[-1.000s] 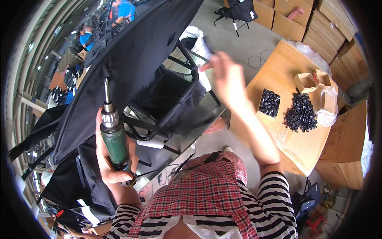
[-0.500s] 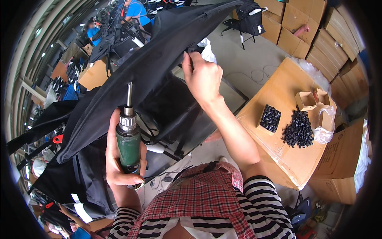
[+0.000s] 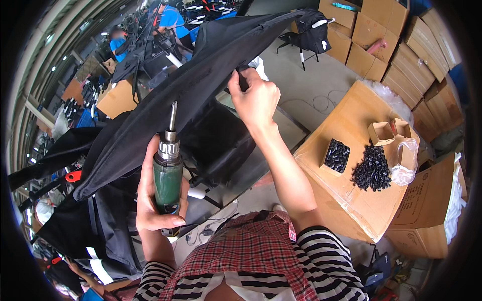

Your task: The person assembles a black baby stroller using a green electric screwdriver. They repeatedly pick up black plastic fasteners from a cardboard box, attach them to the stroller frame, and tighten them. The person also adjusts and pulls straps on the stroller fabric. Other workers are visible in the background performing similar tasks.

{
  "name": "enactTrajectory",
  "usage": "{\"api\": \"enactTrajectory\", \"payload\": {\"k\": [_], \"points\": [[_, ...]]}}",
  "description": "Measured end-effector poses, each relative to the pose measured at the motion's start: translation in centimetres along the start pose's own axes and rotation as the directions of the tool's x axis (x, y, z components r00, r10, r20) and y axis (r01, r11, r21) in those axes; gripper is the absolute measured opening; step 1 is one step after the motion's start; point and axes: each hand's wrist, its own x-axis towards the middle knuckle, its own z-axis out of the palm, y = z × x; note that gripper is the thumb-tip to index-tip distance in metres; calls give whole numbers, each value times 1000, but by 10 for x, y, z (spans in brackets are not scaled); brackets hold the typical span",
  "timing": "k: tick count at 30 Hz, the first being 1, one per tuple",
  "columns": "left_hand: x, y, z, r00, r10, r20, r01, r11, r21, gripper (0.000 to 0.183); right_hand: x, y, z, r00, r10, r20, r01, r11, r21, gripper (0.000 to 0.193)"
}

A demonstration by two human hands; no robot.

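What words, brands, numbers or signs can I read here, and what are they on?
None can be read clearly enough to quote.
Large open cardboard carton, at right: dark print on its side, too small and blurred.
Green electric screwdriver, in the left hand: small marking near its base, too small.
White labels, lower left: no legible print.
Black chair, at top: small white patch, too small to read.
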Motion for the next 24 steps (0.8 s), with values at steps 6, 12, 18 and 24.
{"api": "enactTrajectory", "payload": {"k": [6,12,18,24], "points": [[2,2,1,1000,6,12,-6,1000,19,137,-8,4,-13,997,73,17,-74,993,91,17],[-1,0,-4,1000,-8,27,8,1000,3,137,-27,-7,-17,993,-116,5,114,980,162,11],[0,1,-4,999,-14,41,15,1000,-2,136,-22,-3,-13,996,-62,-68,68,994,88,14],[0,1,-7,998,-30,59,29,1000,8,135,-13,2,-5,998,-25,-50,25,1000,8,25]]}}
